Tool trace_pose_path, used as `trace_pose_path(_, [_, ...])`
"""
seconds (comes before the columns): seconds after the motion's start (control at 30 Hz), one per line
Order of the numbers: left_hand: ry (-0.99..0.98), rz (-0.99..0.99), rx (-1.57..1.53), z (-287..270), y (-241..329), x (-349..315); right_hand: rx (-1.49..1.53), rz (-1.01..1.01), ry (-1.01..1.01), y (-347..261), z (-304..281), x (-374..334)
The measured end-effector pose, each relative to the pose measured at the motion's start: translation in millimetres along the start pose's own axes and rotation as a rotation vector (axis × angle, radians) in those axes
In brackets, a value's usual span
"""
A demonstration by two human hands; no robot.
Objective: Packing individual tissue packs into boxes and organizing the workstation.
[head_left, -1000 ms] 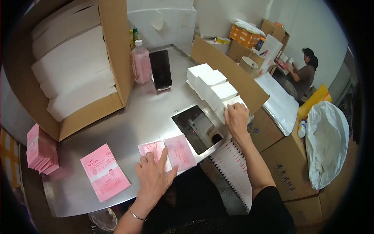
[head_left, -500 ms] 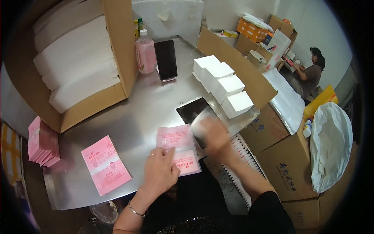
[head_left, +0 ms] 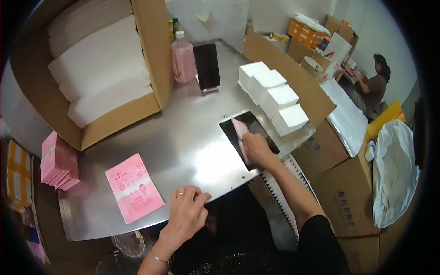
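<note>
My right hand (head_left: 256, 149) grips a pink printed packet (head_left: 239, 127) on edge, over a dark rectangular opening (head_left: 263, 133) in the metal table. Part of the packet is hidden behind the hand. At the table's front edge, my left hand (head_left: 187, 208) rests with loosely bent fingers and the thumb apart, holding nothing visible. Left of it lies a flat stack of pink printed bags (head_left: 134, 188) with a pale band across. Several white folded paper stacks (head_left: 279, 98) stand in a row beyond the opening.
A large carton (head_left: 153, 55) of white paper bundles stands at the left, with a pink pile (head_left: 59, 160) near it. A phone on a stand (head_left: 207, 68) and a pink bottle (head_left: 182, 59) are behind. Brown cartons (head_left: 339, 192) and a white sack (head_left: 395, 174) fill the right; a person sits beyond.
The pink packet has left the table in front of my left hand and is now in my right hand at the opening. My left hand has let go of it. The view has shifted slightly.
</note>
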State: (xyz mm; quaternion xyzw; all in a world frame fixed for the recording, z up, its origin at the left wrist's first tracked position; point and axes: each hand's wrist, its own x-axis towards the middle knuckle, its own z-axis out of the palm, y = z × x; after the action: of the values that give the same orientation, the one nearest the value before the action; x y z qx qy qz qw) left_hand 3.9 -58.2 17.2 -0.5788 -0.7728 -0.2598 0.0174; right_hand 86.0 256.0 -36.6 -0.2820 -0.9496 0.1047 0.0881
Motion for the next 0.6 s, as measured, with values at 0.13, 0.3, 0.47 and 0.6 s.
trace_pose_path(0.13, [0.223,-0.001,-0.089,-10.9,-25.7,-17.7,0.001,-0.085,0.234,3.0,-32.1,-42.0])
trace_pose_path(0.3, [0.279,-0.42,0.305,-50.6,-64.4,-53.9,-0.502,-0.021,0.861,39.0,-82.6,-42.7])
trace_pose_path(0.47, [0.135,-0.44,0.293,-53.8,-57.8,-39.9,-0.279,0.124,0.621,69.3,-71.6,-33.7])
trace_pose_path(0.6, [0.221,-0.225,-0.054,-25.9,-17.5,-1.9,-0.203,-0.011,0.793,74.3,-66.1,-32.9])
